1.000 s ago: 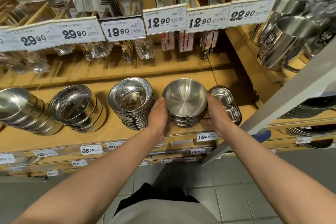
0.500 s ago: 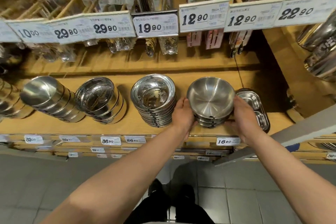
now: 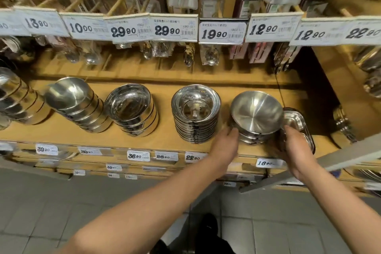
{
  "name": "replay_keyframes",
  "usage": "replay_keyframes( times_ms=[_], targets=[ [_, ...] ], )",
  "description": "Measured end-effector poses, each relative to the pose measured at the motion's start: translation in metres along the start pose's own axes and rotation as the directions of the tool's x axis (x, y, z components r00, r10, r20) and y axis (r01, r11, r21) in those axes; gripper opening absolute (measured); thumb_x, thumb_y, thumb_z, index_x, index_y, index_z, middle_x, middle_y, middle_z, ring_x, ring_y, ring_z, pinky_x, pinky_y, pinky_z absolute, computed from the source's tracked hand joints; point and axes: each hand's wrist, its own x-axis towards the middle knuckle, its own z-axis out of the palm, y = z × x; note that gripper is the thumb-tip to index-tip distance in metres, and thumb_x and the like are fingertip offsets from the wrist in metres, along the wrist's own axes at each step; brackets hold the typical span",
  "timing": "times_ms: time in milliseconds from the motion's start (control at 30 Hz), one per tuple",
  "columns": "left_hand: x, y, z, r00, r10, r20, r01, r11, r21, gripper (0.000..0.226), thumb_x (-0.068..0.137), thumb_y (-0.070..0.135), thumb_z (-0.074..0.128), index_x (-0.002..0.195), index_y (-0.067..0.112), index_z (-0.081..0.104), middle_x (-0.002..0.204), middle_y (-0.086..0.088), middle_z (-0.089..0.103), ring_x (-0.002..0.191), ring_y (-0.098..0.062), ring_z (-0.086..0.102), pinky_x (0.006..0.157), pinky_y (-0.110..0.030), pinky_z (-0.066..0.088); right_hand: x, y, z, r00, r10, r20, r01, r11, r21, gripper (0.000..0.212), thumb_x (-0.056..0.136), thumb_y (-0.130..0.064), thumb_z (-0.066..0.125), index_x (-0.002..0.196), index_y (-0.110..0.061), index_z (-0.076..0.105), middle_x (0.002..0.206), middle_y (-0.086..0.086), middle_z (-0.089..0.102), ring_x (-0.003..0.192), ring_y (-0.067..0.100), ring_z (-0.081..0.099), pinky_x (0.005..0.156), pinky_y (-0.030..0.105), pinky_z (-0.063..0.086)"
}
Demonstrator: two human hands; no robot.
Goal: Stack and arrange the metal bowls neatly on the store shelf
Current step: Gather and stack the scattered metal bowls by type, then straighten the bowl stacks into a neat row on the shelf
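A short stack of brushed metal bowls (image 3: 256,112) stands on the wooden shelf (image 3: 160,138), at the right end of a row. My left hand (image 3: 224,146) is at its lower left, with straight fingertips just touching the bottom bowls. My right hand (image 3: 296,150) is at its lower right, fingers loose beside the stack, between it and a metal divided tray (image 3: 296,121). Neither hand wraps around the bowls. Further left stand a tall stack of shiny rimmed bowls (image 3: 195,113), a leaning stack (image 3: 132,109) and another leaning stack (image 3: 76,103).
More bowls (image 3: 14,97) lie at the far left. Packaged cutlery hangs above the row, behind a line of price tags (image 3: 221,33). A grey slanted rail (image 3: 340,161) crosses just right of my right wrist. Metal pots fill the right-hand shelf (image 3: 369,72).
Both hands have slid down from the sides of the brushed bowl stack to its base and loosened their hold. The view has swung left, showing more of the row.
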Motion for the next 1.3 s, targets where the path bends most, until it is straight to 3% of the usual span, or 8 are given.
replay_keyframes(
  times_ms=[67,167,300,400,533,700,967,1300],
  targets=[
    [-0.028,-0.008,-0.03,0.995,-0.071,0.076,0.068,0.997,0.043,0.017,0.104,0.027,0.046,0.099,0.023,0.062,0.103,0.001,0.059,0.093,-0.015,0.057,0.094,-0.041,0.056,-0.027,0.014,-0.005,0.999,0.01,-0.033,-0.01,1.0,0.012,0.022,0.104,-0.038,0.046,0.108,-0.028,0.065,0.115,0.002,0.069,0.104,0.015,0.066,0.074,0.036,0.059],
    [-0.066,-0.021,-0.098,0.995,-0.086,0.046,0.083,0.994,0.074,0.024,0.103,0.025,0.054,0.121,0.016,0.067,0.122,-0.004,0.067,0.114,-0.022,0.064,0.092,-0.037,0.06,-0.064,0.035,-0.003,0.997,0.071,-0.038,-0.069,0.997,0.043,0.02,0.104,-0.034,0.05,0.112,-0.023,0.063,0.119,0.005,0.068,0.106,0.016,0.066,0.071,0.034,0.057],
    [-0.103,-0.017,-0.193,0.991,-0.068,-0.12,0.073,0.997,0.038,0.021,0.101,0.023,0.06,0.117,0.011,0.068,0.109,-0.01,0.077,0.098,-0.02,0.074,0.07,-0.027,0.061,-0.103,0.045,0.017,0.998,0.069,0.012,-0.07,0.996,0.055,0.023,0.104,-0.029,0.05,0.118,-0.016,0.063,0.119,0.008,0.071,0.109,0.021,0.069,0.072,0.036,0.06],
    [-0.121,-0.009,-0.246,0.988,-0.015,-0.153,0.012,1.0,-0.018,0.017,0.102,0.019,0.056,0.109,0.011,0.069,0.101,-0.008,0.079,0.088,-0.016,0.076,0.071,-0.029,0.063,-0.124,0.039,0.038,0.999,0.045,0.001,-0.045,0.994,0.097,0.022,0.104,-0.028,0.049,0.115,-0.018,0.066,0.116,0.007,0.072,0.101,0.018,0.072,0.071,0.036,0.061],
    [-0.127,-0.005,-0.28,0.972,0.008,-0.236,-0.031,0.995,-0.094,0.018,0.103,0.016,0.056,0.111,0.007,0.07,0.101,-0.008,0.075,0.093,-0.018,0.071,0.074,-0.032,0.062,-0.149,0.04,0.059,1.0,0.022,-0.017,-0.019,0.984,0.178,0.025,0.104,-0.03,0.048,0.113,-0.016,0.066,0.116,0.009,0.069,0.106,0.02,0.068,0.067,0.034,0.06],
    [-0.131,-0.005,-0.277,0.981,0.011,-0.193,-0.038,0.99,-0.135,0.017,0.102,0.014,0.056,0.11,0.005,0.069,0.101,-0.009,0.069,0.089,-0.016,0.066,0.064,-0.027,0.063,-0.18,0.046,0.073,0.999,0.042,-0.028,-0.033,0.964,0.265,0.027,0.103,-0.03,0.051,0.114,-0.01,0.066,0.113,0.013,0.067,0.098,0.021,0.068,0.059,0.032,0.061],
    [-0.128,-0.014,-0.249,0.995,0.0,-0.104,-0.016,0.987,-0.16,0.019,0.101,0.016,0.06,0.112,0.003,0.067,0.11,-0.014,0.068,0.103,-0.023,0.066,0.062,-0.028,0.062,-0.199,0.039,0.064,0.998,0.016,-0.053,-0.001,0.963,0.269,0.027,0.105,-0.028,0.048,0.118,-0.01,0.064,0.112,0.013,0.068,0.103,0.022,0.067,0.07,0.038,0.059],
    [-0.088,-0.03,-0.185,0.998,-0.042,-0.041,0.038,0.994,-0.1,0.017,0.099,0.018,0.062,0.106,0.005,0.072,0.087,-0.007,0.074,0.088,-0.017,0.069,0.066,-0.029,0.061,-0.127,0.039,0.036,0.998,0.064,-0.02,-0.057,0.969,0.241,0.024,0.104,-0.03,0.05,0.118,-0.015,0.061,0.113,0.007,0.067,0.107,0.021,0.064,0.079,0.04,0.059]
  ],
)
